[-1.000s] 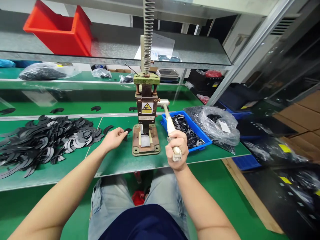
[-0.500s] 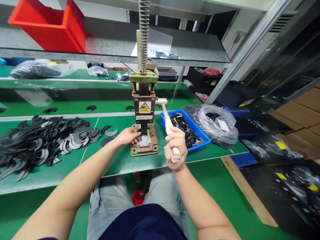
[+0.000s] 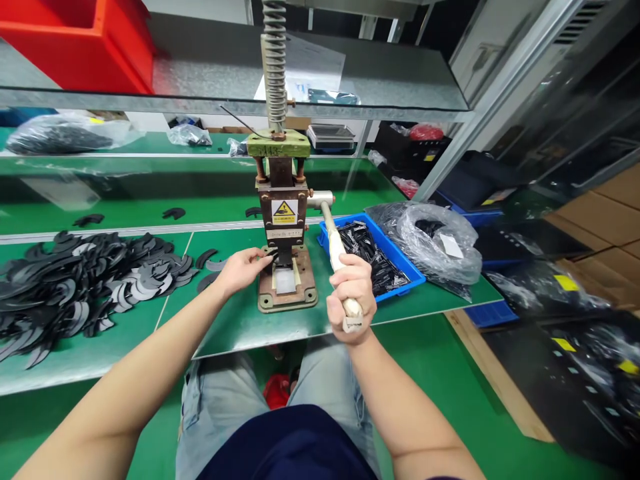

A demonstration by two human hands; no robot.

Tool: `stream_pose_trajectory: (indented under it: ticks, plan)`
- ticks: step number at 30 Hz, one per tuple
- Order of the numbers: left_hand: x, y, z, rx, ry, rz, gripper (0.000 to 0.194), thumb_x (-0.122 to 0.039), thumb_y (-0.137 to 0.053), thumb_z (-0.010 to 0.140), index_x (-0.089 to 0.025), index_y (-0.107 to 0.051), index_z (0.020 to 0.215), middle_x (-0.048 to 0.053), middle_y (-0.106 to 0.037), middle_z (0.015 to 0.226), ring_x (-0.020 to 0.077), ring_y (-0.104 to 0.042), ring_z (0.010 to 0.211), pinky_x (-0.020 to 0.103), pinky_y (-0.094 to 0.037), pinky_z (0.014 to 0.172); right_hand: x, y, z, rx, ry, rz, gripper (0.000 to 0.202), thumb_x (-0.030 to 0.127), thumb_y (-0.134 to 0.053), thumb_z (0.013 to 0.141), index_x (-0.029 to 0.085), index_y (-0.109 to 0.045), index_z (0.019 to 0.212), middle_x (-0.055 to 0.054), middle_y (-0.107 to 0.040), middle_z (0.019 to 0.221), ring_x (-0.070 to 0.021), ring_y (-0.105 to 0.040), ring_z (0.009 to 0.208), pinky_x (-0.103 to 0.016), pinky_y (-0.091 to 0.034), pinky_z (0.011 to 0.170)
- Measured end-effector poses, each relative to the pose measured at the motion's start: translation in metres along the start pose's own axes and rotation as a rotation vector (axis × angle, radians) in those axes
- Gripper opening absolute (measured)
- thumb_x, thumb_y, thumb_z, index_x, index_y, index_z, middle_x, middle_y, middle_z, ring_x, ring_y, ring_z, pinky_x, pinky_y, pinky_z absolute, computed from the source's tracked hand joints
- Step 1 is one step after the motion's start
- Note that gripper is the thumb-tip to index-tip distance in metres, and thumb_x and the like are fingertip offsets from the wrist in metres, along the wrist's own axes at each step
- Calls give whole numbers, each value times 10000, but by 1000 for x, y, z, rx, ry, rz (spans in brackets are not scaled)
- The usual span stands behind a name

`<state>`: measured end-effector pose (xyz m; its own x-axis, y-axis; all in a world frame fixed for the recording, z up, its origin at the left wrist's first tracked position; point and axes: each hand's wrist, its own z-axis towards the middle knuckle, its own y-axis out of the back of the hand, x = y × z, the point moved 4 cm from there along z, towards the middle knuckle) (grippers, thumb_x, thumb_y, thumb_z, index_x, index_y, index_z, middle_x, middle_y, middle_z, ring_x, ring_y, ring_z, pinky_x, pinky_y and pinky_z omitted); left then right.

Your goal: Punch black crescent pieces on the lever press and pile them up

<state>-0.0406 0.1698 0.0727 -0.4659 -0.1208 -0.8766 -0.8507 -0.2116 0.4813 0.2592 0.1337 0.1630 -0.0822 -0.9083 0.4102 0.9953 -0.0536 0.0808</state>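
A hand press (image 3: pixel 283 180) with a tall spring (image 3: pixel 275 73) and a yellow warning label stands on the green table in front of me. My right hand (image 3: pixel 353 290) is wrapped round its lever (image 3: pixel 336 247), whose grip is bound in pale tape. At the left side of the press head, my left hand (image 3: pixel 244 270) pinches a small dark curved piece (image 3: pixel 273 254), mostly hidden by the fingertips and the press. Below the head, a pale plate (image 3: pixel 285 280) shows on the press base (image 3: pixel 303 293).
A pile of black and grey curved pieces (image 3: pixel 100 287) spreads over the table's left side. Right of the press, a blue tray (image 3: pixel 410 279) holds small dark parts, beside a clear plastic bag (image 3: pixel 435 243). A red bin (image 3: pixel 95 53) stands on the shelf above.
My left hand has shifted slightly up and left with the curved piece, uncovering more of the pale plate. The right hand stays on the lever. The view has moved slightly.
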Motion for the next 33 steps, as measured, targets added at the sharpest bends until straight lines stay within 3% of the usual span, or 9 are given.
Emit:
stream_pose_trajectory:
  ticks: [2, 7, 14, 20, 26, 33]
  plan:
    - [-1, 8, -1, -40, -37, 2, 472, -660, -738, 869, -200, -728, 974, -37, -613, 602, 142, -577, 533, 259, -400, 524, 1, -1, 0, 2, 2, 11, 101, 214, -666, 874, 289, -601, 889, -19, -671, 926, -273, -681, 1145, -639, -561, 1087]
    - [1, 9, -7, 52, 23, -327, 635, -777, -697, 869, -170, -667, 1051, 58, -755, 802, 194, -735, 650, 301, -561, 605, 2, -1, 0, -15, 7, 26, 86, 229, -677, 895, 276, -605, 886, -27, -670, 924, -282, -689, 1148, -645, -564, 1092]
    - [10, -6, -5, 85, 50, -399, 710, -583, -975, 676, -183, -612, 1138, -17, -735, 790, 134, -693, 586, 265, -563, 604, 2, 0, 1, -2, 19, 21, 90, 247, -686, 914, 264, -602, 885, -19, -677, 941, -265, -692, 1151, -610, -554, 1123]
    - [7, -21, -1, 172, 191, -399, 567, -545, -980, 688, -163, -612, 890, -3, -717, 758, 112, -690, 563, 222, -548, 554, 4, 1, 3, 6, 38, -2, 85, 254, -677, 910, 264, -596, 888, -18, -673, 936, -263, -695, 1142, -597, -572, 1100]
    - [0, -31, 6, 199, 261, -331, 434, -425, -915, 819, -189, -553, 868, -22, -677, 625, 137, -710, 547, 224, -576, 546, 4, 0, 2, 12, 20, 13, 90, 227, -678, 891, 262, -596, 896, -18, -675, 955, -257, -689, 1158, -591, -554, 1122]
    - [-4, -37, 13, 250, 328, -161, 309, -379, -784, 943, -218, -533, 863, -56, -603, 516, 122, -631, 434, 178, -442, 432, 4, -2, 0, -11, -7, 4, 96, 213, -664, 874, 264, -583, 881, -9, -651, 915, -258, -689, 1144, -608, -568, 1106]
